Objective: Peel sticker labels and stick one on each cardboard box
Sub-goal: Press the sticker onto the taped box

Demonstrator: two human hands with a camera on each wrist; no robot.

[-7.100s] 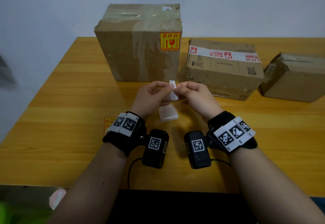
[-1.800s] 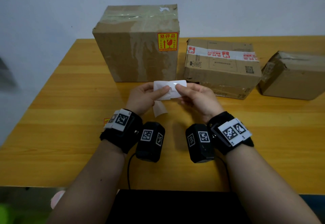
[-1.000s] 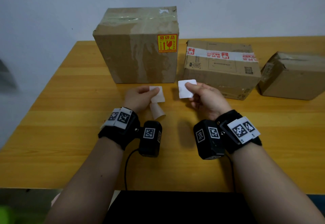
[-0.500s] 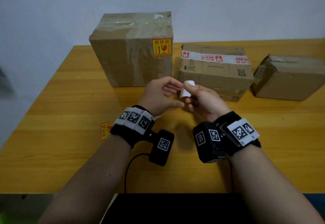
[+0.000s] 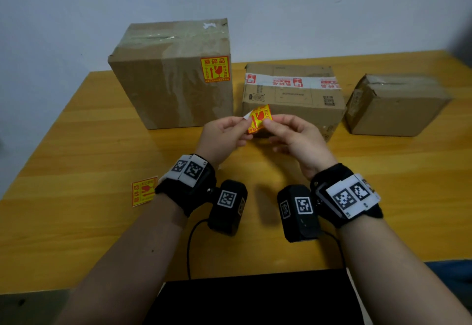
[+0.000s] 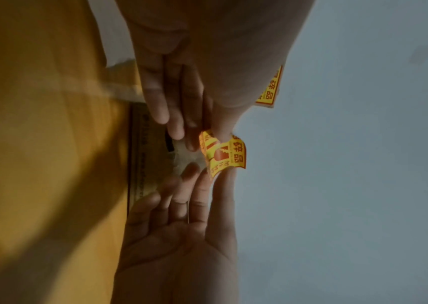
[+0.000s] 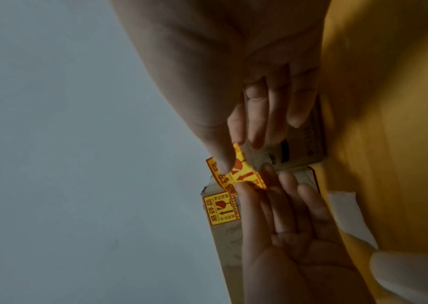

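A yellow and red fragile sticker is pinched between both hands above the table, curled, its printed face toward me. My left hand pinches its left edge and my right hand its right edge. In the left wrist view the sticker bends between the fingertips, as it does in the right wrist view. The tall cardboard box carries a stuck sticker. The middle box, with white and red tape, stands just behind my hands. A third box is at the right.
A spare sticker lies on the wooden table by my left wrist. White backing papers lie on the table under my left hand. A pale wall rises behind the boxes. The table's near edge is below my forearms.
My left hand has let go of the white backing and come over to the sticker in my right hand. Both hands now pinch it, with the yellow printed face turned toward me.
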